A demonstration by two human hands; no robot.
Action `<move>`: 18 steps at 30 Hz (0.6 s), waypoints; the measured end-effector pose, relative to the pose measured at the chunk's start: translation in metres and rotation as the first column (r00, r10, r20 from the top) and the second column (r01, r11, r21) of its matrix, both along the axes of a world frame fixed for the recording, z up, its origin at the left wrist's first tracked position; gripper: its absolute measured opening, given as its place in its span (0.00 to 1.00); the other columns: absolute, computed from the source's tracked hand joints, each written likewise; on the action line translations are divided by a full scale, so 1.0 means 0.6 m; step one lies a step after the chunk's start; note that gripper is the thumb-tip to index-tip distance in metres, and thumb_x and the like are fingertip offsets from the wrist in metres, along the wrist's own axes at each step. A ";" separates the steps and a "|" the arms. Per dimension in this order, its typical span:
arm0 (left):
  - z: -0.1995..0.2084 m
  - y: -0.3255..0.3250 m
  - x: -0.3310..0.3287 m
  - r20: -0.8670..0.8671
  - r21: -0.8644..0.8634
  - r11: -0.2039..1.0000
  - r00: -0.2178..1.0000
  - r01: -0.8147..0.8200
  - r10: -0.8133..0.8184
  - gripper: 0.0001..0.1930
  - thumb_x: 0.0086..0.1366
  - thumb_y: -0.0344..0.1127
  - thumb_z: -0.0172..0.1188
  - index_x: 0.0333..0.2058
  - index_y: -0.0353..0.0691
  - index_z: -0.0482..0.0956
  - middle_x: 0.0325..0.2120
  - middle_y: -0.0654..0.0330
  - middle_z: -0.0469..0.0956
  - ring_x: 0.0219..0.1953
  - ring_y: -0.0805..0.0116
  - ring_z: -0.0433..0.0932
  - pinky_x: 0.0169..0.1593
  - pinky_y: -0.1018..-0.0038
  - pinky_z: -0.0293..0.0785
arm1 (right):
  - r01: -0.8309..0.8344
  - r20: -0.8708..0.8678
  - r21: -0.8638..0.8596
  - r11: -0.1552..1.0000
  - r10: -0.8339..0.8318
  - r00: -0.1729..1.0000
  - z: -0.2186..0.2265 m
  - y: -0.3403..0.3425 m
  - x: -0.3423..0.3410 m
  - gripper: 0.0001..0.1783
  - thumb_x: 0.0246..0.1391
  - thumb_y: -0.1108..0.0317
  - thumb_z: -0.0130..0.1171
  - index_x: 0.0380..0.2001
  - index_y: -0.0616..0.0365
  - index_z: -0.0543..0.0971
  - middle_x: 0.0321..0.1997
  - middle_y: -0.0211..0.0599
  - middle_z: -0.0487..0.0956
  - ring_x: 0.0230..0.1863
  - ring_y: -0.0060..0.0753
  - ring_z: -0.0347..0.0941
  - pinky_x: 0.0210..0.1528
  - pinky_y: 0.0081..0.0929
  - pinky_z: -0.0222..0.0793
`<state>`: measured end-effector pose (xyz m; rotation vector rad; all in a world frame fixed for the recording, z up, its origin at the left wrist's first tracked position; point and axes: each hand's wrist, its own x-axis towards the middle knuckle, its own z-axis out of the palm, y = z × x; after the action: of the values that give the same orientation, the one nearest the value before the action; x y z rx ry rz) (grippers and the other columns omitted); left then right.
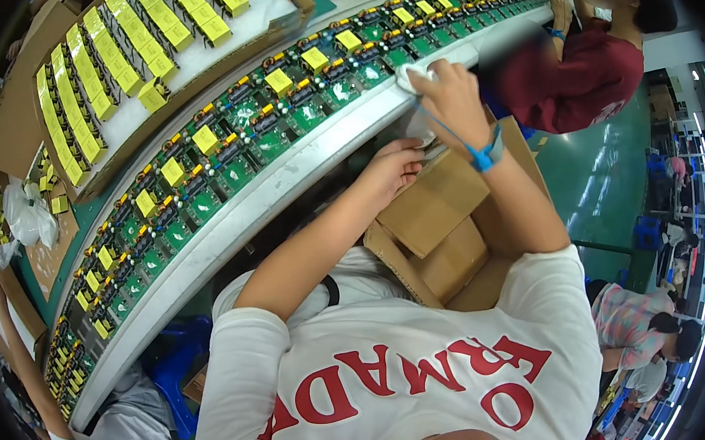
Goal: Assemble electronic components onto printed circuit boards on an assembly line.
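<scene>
My right hand [447, 98] is raised over the near rail of the curved conveyor [344, 124], its fingers closed on a crumpled white wad [413, 78], cloth or tissue. A blue wrist strap [489, 151] with a thin cord circles that wrist. Lower and to the left, my left hand [397, 168] has its fingers curled together beside a whitish translucent piece of plastic [418, 129], just above a cardboard flap; what they hold, if anything, cannot be made out. Green circuit boards [235, 176] line the conveyor, many bearing yellow block-shaped components [279, 82].
An opened cardboard box [439, 254] stands against my lap. Beyond the conveyor, a tray [182, 88] holds rows of yellow components. One person in dark red [575, 75] works at the far right, another in white [120, 433] at lower left. White plastic bags [29, 215] lie far left.
</scene>
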<state>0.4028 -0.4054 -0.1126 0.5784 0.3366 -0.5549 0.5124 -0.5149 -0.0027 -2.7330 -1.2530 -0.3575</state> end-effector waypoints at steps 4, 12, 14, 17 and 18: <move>0.006 0.005 0.001 0.006 0.052 0.999 1.000 0.001 -0.001 0.17 0.63 0.33 0.60 0.52 0.45 0.76 0.33 0.71 0.75 0.35 0.79 0.73 0.41 0.78 0.69 | 0.381 -0.011 0.153 0.912 -0.384 0.923 -0.012 -0.052 0.061 0.19 0.53 0.70 0.52 0.48 0.52 0.82 0.42 0.48 0.73 0.43 0.56 0.70 0.45 0.47 0.66; 0.001 0.017 -0.014 -0.036 0.323 0.946 0.999 -0.010 0.023 0.31 0.58 0.34 0.66 0.60 0.41 0.68 0.49 0.63 0.74 0.43 0.74 0.75 0.47 0.71 0.72 | 0.330 -0.648 0.436 0.837 0.038 0.761 0.020 -0.031 -0.059 0.20 0.54 0.72 0.49 0.50 0.63 0.79 0.44 0.45 0.74 0.46 0.39 0.72 0.51 0.38 0.66; -0.002 0.009 -0.028 0.129 0.499 0.859 0.990 -0.115 0.058 0.35 0.56 0.35 0.68 0.62 0.40 0.65 0.55 0.60 0.71 0.48 0.70 0.75 0.53 0.69 0.71 | 0.357 -0.719 0.514 0.780 0.165 0.675 0.047 -0.042 -0.092 0.21 0.55 0.72 0.50 0.51 0.66 0.77 0.46 0.44 0.75 0.49 0.36 0.72 0.53 0.36 0.66; -0.027 -0.002 -0.040 0.348 0.520 0.821 0.936 -0.238 0.051 0.36 0.56 0.33 0.68 0.63 0.39 0.64 0.59 0.58 0.69 0.54 0.67 0.74 0.59 0.68 0.69 | 0.598 -0.770 0.637 0.487 0.444 0.459 0.086 -0.041 -0.167 0.21 0.54 0.73 0.50 0.51 0.73 0.76 0.54 0.46 0.76 0.57 0.35 0.71 0.61 0.32 0.62; -0.023 -0.002 -0.042 0.488 0.439 0.857 0.873 -0.270 0.025 0.34 0.58 0.32 0.67 0.63 0.38 0.64 0.60 0.57 0.69 0.57 0.66 0.73 0.61 0.68 0.67 | 0.661 -0.746 0.641 0.392 0.521 0.415 0.088 -0.058 -0.185 0.22 0.55 0.73 0.50 0.53 0.73 0.74 0.56 0.46 0.76 0.58 0.35 0.71 0.63 0.31 0.61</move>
<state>0.3779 -0.4068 -0.1263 1.1536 0.0539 -0.1493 0.4013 -0.5498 0.0501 -1.3771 -0.2594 0.3936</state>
